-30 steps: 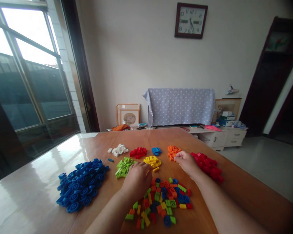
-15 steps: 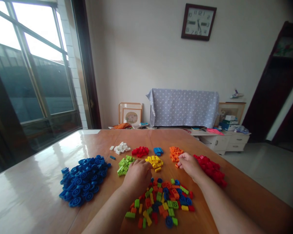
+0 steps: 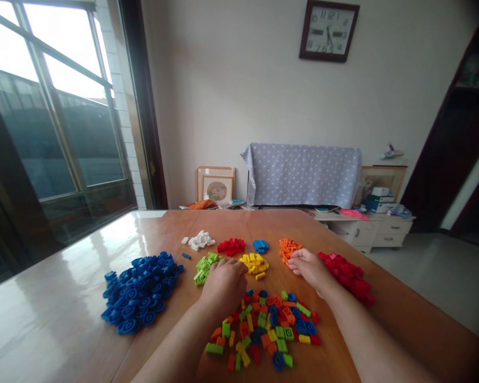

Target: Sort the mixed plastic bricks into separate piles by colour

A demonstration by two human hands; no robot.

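Orange pcs (image 3: 288,247) just past R fingers (image 3: 299,255), slightly L.

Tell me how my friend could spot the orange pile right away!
Start with the big brown table and find the person's right hand. The orange pile lies by that hand, left of the bigger red pile. It's the only pile that is all orange; the mixed heap nearer the person has many colours.
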